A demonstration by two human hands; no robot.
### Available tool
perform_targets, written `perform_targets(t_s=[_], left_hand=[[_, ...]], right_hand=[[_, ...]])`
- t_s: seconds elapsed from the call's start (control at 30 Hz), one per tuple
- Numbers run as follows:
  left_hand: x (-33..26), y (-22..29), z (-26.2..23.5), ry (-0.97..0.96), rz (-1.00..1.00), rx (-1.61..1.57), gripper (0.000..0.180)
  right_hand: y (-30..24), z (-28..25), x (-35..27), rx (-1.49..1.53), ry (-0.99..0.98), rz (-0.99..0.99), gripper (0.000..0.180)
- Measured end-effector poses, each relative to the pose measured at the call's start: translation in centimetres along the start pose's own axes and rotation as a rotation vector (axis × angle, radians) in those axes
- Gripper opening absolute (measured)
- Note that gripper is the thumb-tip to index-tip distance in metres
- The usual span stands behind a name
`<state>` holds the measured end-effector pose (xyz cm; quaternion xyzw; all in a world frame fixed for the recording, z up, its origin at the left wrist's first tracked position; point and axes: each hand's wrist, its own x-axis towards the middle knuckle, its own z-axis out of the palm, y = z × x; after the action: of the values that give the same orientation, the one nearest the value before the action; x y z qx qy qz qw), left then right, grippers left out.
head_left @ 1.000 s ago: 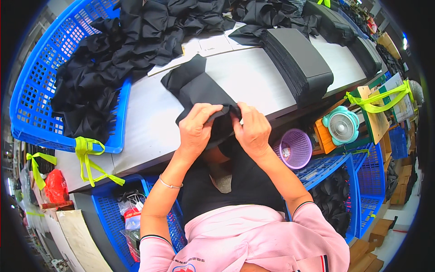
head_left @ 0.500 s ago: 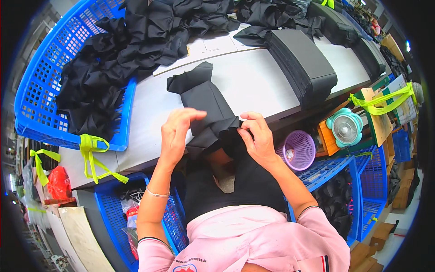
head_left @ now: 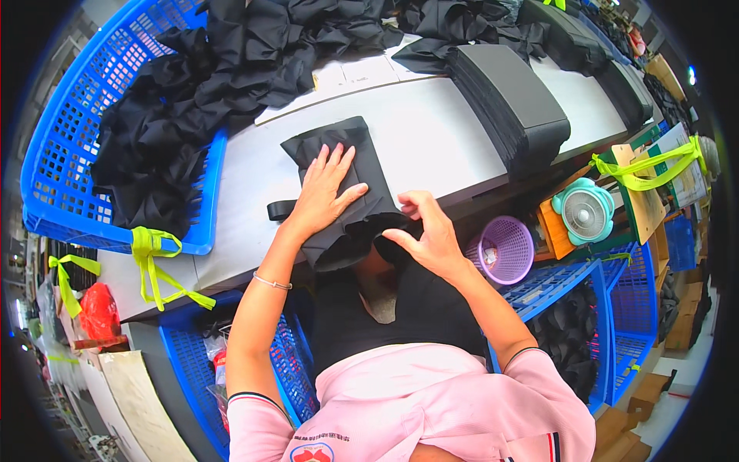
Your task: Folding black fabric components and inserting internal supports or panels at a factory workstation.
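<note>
1. The left hand lies flat with fingers spread open, palm pressing the black fabric piece onto the grey worktop.
2. The right hand sits at the near edge of the same piece, fingers curled loosely and pinching the hem where it hangs off the worktop edge.
3. Done well, I judge the flat palm should hold the fold steady while the pinching fingers pull the hem taut and square, so no crease is trapped.
4. Beyond the right fingers stands a neat stack of folded black pieces.
5. Out past the left fingers, a blue basket holds a loose heap of black fabric spilling onto the worktop.
6. Below the right wrist sits a purple mesh basket, with a small teal fan just beside it.
</note>
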<state>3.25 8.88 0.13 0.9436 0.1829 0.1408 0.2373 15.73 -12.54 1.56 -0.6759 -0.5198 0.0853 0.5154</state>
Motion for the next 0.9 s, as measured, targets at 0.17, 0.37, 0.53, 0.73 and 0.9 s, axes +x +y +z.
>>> perform_targets(t_s=[0.17, 0.37, 0.53, 0.73, 0.9], left_hand=[[0.4, 0.5, 0.6, 0.006, -0.033, 0.052, 0.074], [0.2, -0.2, 1.3, 0.079, -0.056, 0.06, 0.07], [-0.3, 0.2, 0.8, 0.103, -0.036, 0.017, 0.066], [-5.3, 3.2, -3.4, 0.513, -0.023, -0.694, 0.052], [-11.9, 8.4, -0.4, 0.535, -0.087, -0.25, 0.087]], right_hand=[[0.8, 2.0, -0.3, -0.024, 0.062, 0.037, 0.024], [0.2, 1.7, 0.2, 0.69, 0.201, 0.465, 0.017], [0.3, 1.3, -1.7, 0.617, 0.091, 0.524, 0.016], [0.6, 0.9, -1.3, 0.387, 0.237, 0.397, 0.039], [1.5, 1.9, -2.4, 0.382, 0.237, 0.384, 0.039]])
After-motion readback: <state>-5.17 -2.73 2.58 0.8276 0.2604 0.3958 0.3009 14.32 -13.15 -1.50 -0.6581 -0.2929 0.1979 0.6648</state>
